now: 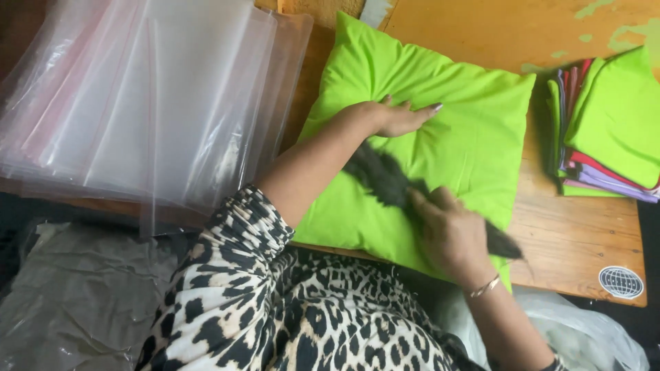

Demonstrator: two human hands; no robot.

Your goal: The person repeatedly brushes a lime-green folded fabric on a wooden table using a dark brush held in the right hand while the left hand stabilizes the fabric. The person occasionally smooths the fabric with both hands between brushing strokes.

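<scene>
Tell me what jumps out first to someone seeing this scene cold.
The bright green pillow in the middle of the wooden table grabs the eye, with the left hand flat on it and the right hand at its near edge. A dark blurred brush lies between them. Clear plastic bags pile up at left; folded cloths sit at right.

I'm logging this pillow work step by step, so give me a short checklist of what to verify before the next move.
1. Green pillow lies flat on the wooden table: ok.
2. Left hand rests flat on the pillow: ok.
3. Right hand touches the dark blurred object: ok; grip cannot tell.
4. Stack of clear plastic bags beside the pillow: ok.
5. Folded fabric pile apart from the pillow: ok.
</scene>
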